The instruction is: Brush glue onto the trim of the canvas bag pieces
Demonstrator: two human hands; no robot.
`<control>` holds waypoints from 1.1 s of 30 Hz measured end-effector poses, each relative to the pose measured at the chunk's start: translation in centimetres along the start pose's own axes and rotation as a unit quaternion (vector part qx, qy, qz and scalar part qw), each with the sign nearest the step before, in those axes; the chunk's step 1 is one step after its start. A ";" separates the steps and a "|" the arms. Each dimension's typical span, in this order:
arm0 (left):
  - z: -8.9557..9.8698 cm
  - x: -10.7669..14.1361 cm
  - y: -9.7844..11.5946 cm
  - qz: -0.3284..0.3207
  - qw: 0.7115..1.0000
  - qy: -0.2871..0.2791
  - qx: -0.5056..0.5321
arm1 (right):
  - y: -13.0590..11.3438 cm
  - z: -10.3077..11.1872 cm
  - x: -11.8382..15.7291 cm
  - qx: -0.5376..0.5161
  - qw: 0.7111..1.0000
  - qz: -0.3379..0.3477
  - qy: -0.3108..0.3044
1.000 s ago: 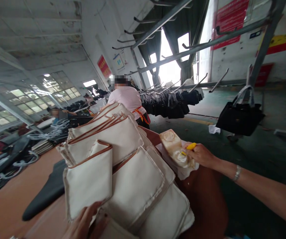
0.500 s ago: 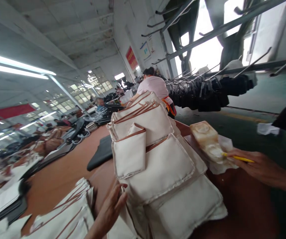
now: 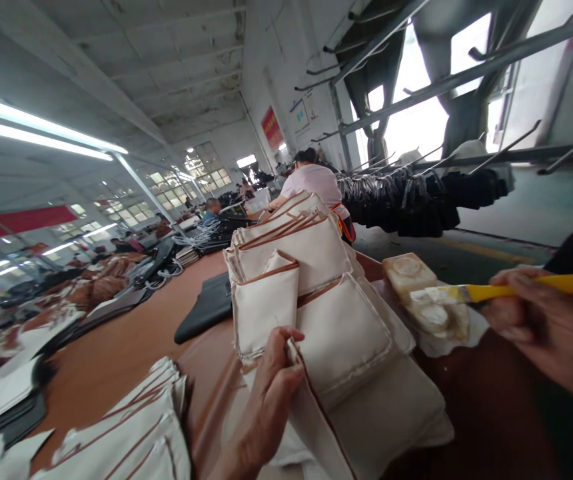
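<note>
My left hand (image 3: 271,393) pinches the edge of a cream fabric panel (image 3: 319,417) with brown trim, lifting it in front of a stack of cream fabric pieces (image 3: 346,333). A folded cream piece (image 3: 266,307) lies on that stack. My right hand (image 3: 541,327) is closed around the yellow handle of a paintbrush (image 3: 491,291). Its bristles, coated in whitish stuff, are over a glue-crusted container (image 3: 409,272) at the stack's right. Whether the bristles touch the container I cannot tell.
A brown-covered table (image 3: 131,333) carries another pile of cream pieces (image 3: 126,427) at lower left and a black piece (image 3: 204,307) behind. A person (image 3: 311,183) in a pink top is beyond the stack. Dark items hang from a metal rack (image 3: 401,193) at right.
My left hand has moved up and right, raising a cream panel by its edge. My right hand has raised the paintbrush, so its bristles now show above the container.
</note>
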State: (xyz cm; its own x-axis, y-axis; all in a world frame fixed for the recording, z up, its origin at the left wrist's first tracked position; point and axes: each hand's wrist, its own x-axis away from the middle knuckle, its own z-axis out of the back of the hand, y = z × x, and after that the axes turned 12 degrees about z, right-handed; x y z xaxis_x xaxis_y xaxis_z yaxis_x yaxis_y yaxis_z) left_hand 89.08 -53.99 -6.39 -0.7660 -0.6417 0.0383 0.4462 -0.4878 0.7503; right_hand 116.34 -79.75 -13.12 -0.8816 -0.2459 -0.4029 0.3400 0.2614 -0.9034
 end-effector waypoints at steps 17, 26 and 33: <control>-6.0 -5.0 -2.7 -0.036 0.983 0.105 -0.144 | -1.3 -6.6 2.1 -0.336 0.927 -0.157 -0.054; -7.1 -4.4 -2.5 -0.036 0.993 0.102 -0.055 | -2.4 -9.7 3.5 -0.148 0.970 -0.056 -0.185; -7.2 -3.5 -1.7 -0.026 0.996 0.076 -0.025 | -1.7 -11.2 3.0 -0.086 0.980 -0.003 -0.182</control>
State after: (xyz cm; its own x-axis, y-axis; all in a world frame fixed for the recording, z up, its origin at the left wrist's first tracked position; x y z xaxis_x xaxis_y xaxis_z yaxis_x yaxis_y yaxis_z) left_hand 94.35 -55.21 -12.56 -0.7118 -0.6949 -0.1025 0.4326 -0.5487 0.7154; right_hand 109.53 -70.49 -11.18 -0.6976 -0.5567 -0.4511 0.2474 0.4037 -0.8808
